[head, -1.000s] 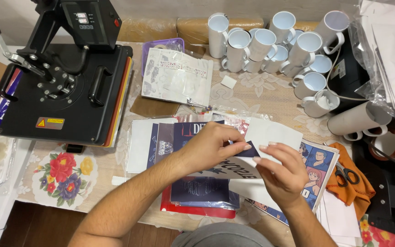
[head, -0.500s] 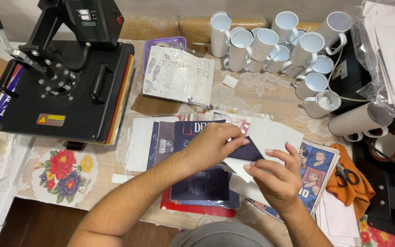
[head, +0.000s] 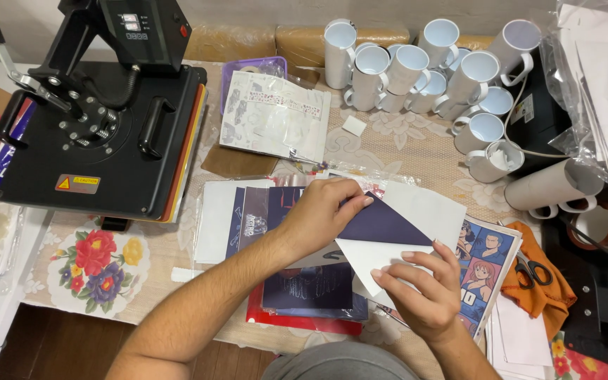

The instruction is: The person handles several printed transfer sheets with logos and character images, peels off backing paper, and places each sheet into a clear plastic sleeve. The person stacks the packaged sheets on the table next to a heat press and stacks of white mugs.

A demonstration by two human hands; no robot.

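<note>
We had the big black heat press (head: 100, 119) on the table's left and a bunch of white mugs (head: 423, 70) clustered at the back right. In the middle sat a messy stack of printed sheets (head: 304, 281). Over that stack we held a white sheet with a dark navy face (head: 388, 229): our left hand (head: 321, 211) pinched its upper edge, our right hand (head: 420, 288) gripped the lower corner. Scissors (head: 529, 271) lay on an orange cloth (head: 540, 288) just right.

lace-covered table (head: 402, 141), wooden floor (head: 58, 338) below.
</note>
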